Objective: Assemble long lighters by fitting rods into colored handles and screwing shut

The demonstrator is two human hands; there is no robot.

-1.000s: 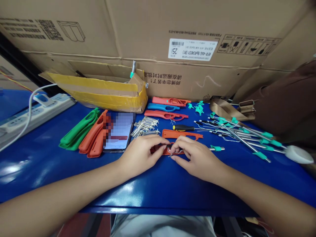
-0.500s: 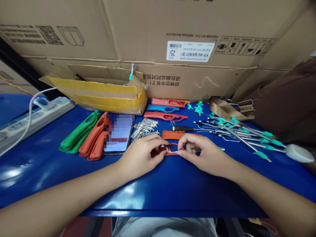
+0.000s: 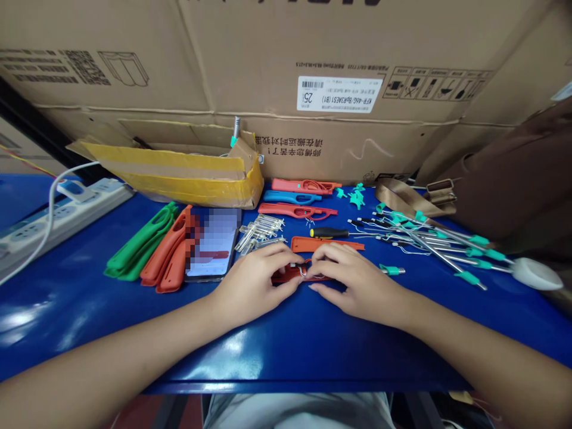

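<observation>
An orange lighter casing half (image 3: 289, 274) lies on the blue table between my hands, partly covered by them. My left hand (image 3: 257, 279) is closed on its left part, thumb on the near side and fingers over the top. A dark part with a thin white wire (image 3: 304, 271) shows in the casing by the left fingertips. My right hand (image 3: 357, 281) is bent over the casing's right part, its index fingertip near the wire and its thumb parted from the fingers. Just behind lies another orange casing half (image 3: 328, 244).
A screwdriver (image 3: 330, 233), clear small parts (image 3: 263, 229) and complete-looking lighter bodies (image 3: 297, 211) lie behind. Metal tubes with green pieces (image 3: 447, 250) spread at right. Left are a phone (image 3: 214, 241), green casings (image 3: 143, 241), a power strip (image 3: 62, 211) and a taped carton (image 3: 187, 179).
My right thumb has parted from the white wire that it pinched, and the right fingers have moved left over the casing. A green-and-metal piece beside the right hand shows more.
</observation>
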